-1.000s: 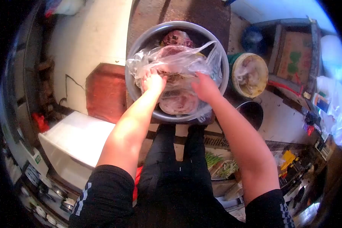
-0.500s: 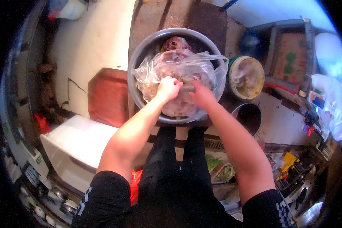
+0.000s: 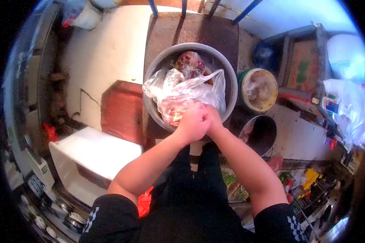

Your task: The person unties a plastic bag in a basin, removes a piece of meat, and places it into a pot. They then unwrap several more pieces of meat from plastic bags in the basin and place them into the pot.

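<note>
A large metal basin (image 3: 233, 87) holds a clear plastic bag (image 3: 215, 95) and pieces of raw meat. One dark red piece of meat (image 3: 190, 61) shows at the far side, beyond the bag. More pale pink meat (image 3: 172, 113) lies under and beside the plastic at the near left. My left hand (image 3: 195, 122) is closed at the bag's near edge, over the basin's near rim. Pressed against it, my right hand (image 3: 213, 120) is also closed on the plastic; its fingertips are partly hidden.
The basin stands on a brown board (image 3: 162, 30). To its right are a bucket (image 3: 276, 91) with plastic inside and a dark round pot (image 3: 263, 135). A white bin (image 3: 97, 150) lies at the left, near a red-brown panel (image 3: 121, 109).
Both hands have come together and moved toward my body, to the basin's near side. The bag has gathered up, uncovering more of the far meat. The view has shifted slightly.
</note>
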The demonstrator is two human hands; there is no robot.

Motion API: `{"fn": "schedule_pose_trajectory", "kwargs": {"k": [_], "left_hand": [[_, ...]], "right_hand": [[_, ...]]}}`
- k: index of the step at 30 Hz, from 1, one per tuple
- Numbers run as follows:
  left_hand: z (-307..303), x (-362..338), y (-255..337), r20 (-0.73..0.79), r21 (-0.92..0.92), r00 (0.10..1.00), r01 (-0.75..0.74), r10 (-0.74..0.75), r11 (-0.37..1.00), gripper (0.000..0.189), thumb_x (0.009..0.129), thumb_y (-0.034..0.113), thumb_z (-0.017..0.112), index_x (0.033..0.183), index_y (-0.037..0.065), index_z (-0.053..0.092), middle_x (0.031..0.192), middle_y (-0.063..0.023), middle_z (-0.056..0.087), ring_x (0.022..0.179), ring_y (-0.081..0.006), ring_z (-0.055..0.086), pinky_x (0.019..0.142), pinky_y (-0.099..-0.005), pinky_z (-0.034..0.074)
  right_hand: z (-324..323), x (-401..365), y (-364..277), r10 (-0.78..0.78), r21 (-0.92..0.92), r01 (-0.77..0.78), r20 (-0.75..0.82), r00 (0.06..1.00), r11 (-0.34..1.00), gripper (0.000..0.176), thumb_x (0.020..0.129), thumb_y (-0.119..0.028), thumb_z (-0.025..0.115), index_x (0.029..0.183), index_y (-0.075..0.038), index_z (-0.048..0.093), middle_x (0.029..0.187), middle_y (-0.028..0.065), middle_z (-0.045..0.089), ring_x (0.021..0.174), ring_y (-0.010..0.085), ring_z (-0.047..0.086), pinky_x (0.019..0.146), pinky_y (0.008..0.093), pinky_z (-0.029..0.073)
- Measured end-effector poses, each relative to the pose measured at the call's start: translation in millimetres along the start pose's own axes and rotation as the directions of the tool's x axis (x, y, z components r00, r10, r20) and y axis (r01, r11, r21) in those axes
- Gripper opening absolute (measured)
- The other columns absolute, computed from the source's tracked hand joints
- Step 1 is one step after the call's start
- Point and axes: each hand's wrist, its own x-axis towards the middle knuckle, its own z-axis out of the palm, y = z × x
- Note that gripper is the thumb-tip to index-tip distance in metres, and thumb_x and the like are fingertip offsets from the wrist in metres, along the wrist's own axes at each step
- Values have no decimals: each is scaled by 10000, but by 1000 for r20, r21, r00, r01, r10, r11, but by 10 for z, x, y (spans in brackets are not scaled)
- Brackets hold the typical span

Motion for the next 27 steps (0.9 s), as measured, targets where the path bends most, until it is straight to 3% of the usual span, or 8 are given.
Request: {"fn": "schedule_pose_trajectory", "kwargs": {"k": [5,9,14,17,19,23,25,27], "left_hand": [[-166,-222,343,16,-47,1000,-4,5,999,207,742,166,670,672,23,538,850,-152,541,863,-341,517,787,-415,428],[-275,-327,612,-41,-28,995,-88,87,996,221,763,184,686,685,37,540,885,-112,526,887,-297,506,828,-382,414],[-364,-400,725,-115,88,983,-132,141,987,177,772,192,685,717,41,610,971,-120,548,921,-304,515,862,-383,413],[-387,-432,588,-186,71,973,-125,136,990,159,755,177,685,700,41,625,996,-128,553,938,-312,514,860,-401,420],[-411,-425,542,-275,-97,961,-31,3,995,189,781,191,676,681,39,626,1007,-134,553,972,-311,517,878,-402,419],[-533,-438,519,-512,-165,824,181,-241,970,411,784,217,706,1114,10,575,1037,-166,573,1034,-321,531,940,-409,413],[-443,-418,130,-547,-82,796,259,-261,962,562,811,166,691,1287,5,441,1161,-154,552,1086,-261,540,953,-391,435],[-419,-384,-52,-105,-733,718,411,-688,542,469,805,97,677,1226,-10,499,1149,-153,584,1047,-259,589,903,-391,489]], "right_hand": [[-306,-257,-306,-42,-183,44,16,999,982,246,835,-248,552,966,-65,653,1029,188,624,955,399,582,791,432,482],[-280,-369,-201,-128,68,131,-54,990,989,268,787,-222,591,999,-67,649,983,160,592,965,351,560,823,403,460],[-405,-484,-320,-290,-32,290,-15,957,957,238,783,-198,609,971,-53,636,994,142,604,950,354,549,828,397,448],[-391,-413,-278,-601,-77,608,98,793,790,173,805,-179,598,921,-52,622,923,163,620,890,395,558,775,426,458],[-239,-360,-229,-479,97,479,-21,878,873,139,828,-178,585,870,-47,605,832,196,606,814,435,556,705,459,458],[-362,-445,-762,97,168,-89,-42,994,982,447,981,-349,426,808,15,619,824,272,607,802,460,571,695,475,451],[-280,-501,-839,158,127,-151,-49,986,980,547,999,-407,372,784,31,619,804,289,602,790,474,570,701,485,444],[-132,-524,-795,-48,133,71,-169,984,989,454,992,-343,466,756,22,592,653,235,546,579,367,505,588,438,403]]}}
